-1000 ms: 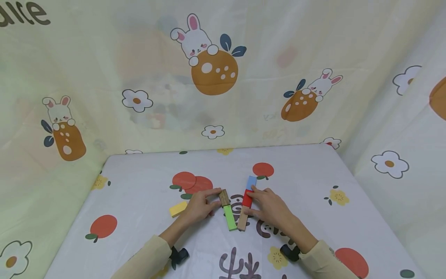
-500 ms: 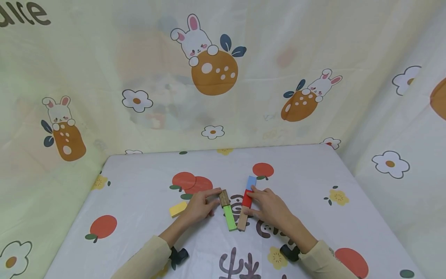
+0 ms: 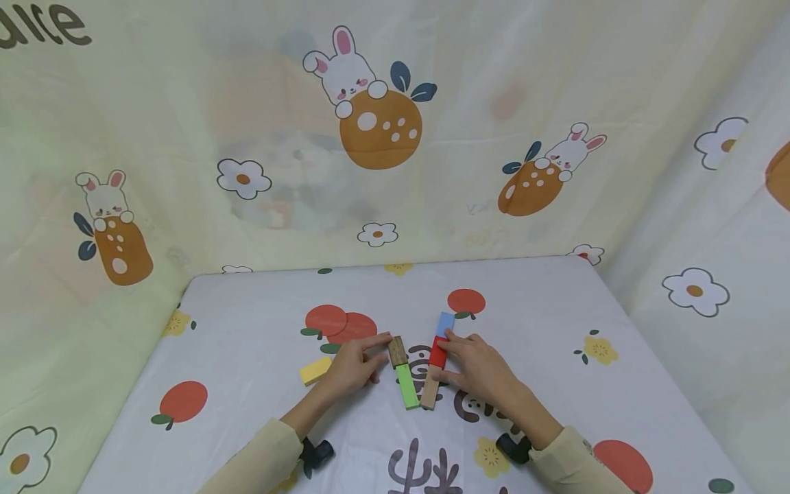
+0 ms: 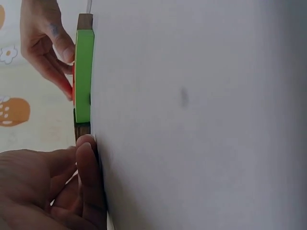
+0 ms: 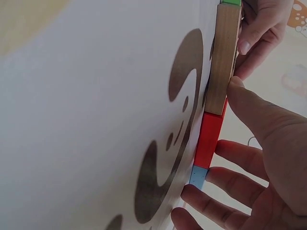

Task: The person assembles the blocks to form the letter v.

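Note:
On the table, in the head view, two rows of wooden blocks form a narrow V. The left row has a dark brown block [image 3: 398,350] and a bright green block [image 3: 407,386]. In the right row lie a blue block [image 3: 445,324], a red block [image 3: 437,353] and a tan block [image 3: 430,387]. My left hand [image 3: 353,366] has its index fingertip at the brown block's far left corner, the other fingers loosely bent. With fingers spread, my right hand [image 3: 478,366] touches its row; in the right wrist view the thumb rests against the tan block [image 5: 224,57].
A yellow block [image 3: 315,370] lies left of the left hand, partly covered by it. The white table cloth [image 3: 531,309] carries printed fruit and flowers. Patterned curtains [image 3: 457,199] close off the back and sides. Black wrist devices [image 3: 317,454] sit beneath both sleeves.

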`<control>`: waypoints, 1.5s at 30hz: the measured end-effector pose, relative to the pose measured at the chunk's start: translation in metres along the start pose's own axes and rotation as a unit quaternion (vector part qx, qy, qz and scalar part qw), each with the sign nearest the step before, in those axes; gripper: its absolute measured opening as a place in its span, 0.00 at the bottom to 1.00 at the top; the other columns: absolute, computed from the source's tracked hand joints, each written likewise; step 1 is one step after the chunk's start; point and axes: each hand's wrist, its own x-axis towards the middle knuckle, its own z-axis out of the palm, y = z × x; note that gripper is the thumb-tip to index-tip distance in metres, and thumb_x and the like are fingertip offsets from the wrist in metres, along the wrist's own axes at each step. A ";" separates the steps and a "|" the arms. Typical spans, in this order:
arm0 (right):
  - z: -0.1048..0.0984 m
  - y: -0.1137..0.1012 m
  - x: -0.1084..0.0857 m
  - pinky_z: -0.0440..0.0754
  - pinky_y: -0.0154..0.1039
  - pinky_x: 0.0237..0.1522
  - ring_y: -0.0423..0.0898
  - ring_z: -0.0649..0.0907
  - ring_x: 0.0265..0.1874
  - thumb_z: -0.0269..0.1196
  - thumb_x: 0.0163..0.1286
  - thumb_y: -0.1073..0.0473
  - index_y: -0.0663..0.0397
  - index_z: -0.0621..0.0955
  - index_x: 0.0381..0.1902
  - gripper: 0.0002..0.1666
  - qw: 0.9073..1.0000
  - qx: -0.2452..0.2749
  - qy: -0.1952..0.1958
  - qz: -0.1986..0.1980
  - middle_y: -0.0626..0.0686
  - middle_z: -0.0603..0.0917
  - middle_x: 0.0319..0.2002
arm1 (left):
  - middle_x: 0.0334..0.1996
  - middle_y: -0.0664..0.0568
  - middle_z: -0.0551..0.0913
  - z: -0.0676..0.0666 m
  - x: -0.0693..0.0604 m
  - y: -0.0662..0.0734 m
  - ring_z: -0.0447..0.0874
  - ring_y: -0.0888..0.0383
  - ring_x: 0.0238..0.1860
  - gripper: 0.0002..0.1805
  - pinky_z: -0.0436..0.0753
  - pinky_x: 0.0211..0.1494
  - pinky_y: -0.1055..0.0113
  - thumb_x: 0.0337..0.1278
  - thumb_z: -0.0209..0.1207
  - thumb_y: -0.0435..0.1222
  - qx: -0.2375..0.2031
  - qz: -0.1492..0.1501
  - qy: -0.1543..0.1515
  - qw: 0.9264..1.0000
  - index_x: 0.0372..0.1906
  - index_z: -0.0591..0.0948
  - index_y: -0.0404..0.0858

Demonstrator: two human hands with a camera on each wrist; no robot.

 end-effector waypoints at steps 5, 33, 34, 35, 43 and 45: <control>0.001 0.000 0.001 0.89 0.51 0.55 0.59 0.83 0.61 0.75 0.64 0.35 0.50 0.82 0.70 0.42 1.000 0.003 0.002 0.001 0.60 0.78 0.74 | 0.21 0.51 0.83 -0.001 -0.002 0.001 0.81 0.60 0.20 0.27 0.78 0.27 0.71 0.74 0.63 0.36 -0.009 -0.019 0.002 1.000 0.75 0.77 0.47; 0.001 0.000 -0.001 0.89 0.49 0.52 0.57 0.83 0.58 0.75 0.64 0.36 0.51 0.82 0.70 0.42 1.000 0.003 0.002 0.004 0.60 0.78 0.75 | 0.59 0.53 0.90 -0.038 -0.042 -0.010 0.85 0.51 0.58 0.24 0.82 0.41 0.69 0.63 0.72 0.37 0.030 -0.041 0.129 0.990 0.65 0.86 0.49; 0.001 -0.001 -0.001 0.89 0.49 0.52 0.57 0.83 0.58 0.75 0.64 0.36 0.51 0.82 0.70 0.42 1.000 0.003 0.002 0.004 0.60 0.77 0.75 | 0.58 0.53 0.90 -0.040 -0.044 -0.010 0.84 0.51 0.62 0.24 0.81 0.44 0.69 0.63 0.72 0.37 0.037 -0.046 0.135 0.989 0.64 0.86 0.49; 0.000 -0.001 -0.001 0.89 0.49 0.52 0.57 0.83 0.58 0.75 0.64 0.37 0.51 0.82 0.70 0.42 1.000 0.000 0.002 0.001 0.60 0.78 0.74 | 0.58 0.53 0.91 -0.042 -0.047 -0.011 0.84 0.51 0.60 0.24 0.79 0.42 0.69 0.63 0.73 0.37 0.040 -0.055 0.139 0.988 0.64 0.87 0.50; -0.001 0.000 -0.002 0.88 0.49 0.52 0.58 0.83 0.58 0.74 0.65 0.36 0.51 0.82 0.70 0.41 1.000 0.002 0.004 -0.005 0.61 0.78 0.74 | 0.43 0.47 0.88 -0.059 -0.060 -0.021 0.59 0.62 0.16 0.24 0.63 0.23 0.72 0.58 0.75 0.38 0.034 -0.112 0.160 0.980 0.61 0.88 0.51; -0.001 0.001 -0.001 0.88 0.48 0.51 0.58 0.84 0.57 0.74 0.65 0.37 0.50 0.82 0.70 0.41 1.000 -0.001 0.005 -0.007 0.61 0.78 0.74 | 0.43 0.46 0.89 -0.062 -0.062 -0.025 0.61 0.62 0.18 0.24 0.65 0.24 0.72 0.57 0.76 0.39 0.035 -0.122 0.165 0.978 0.60 0.89 0.51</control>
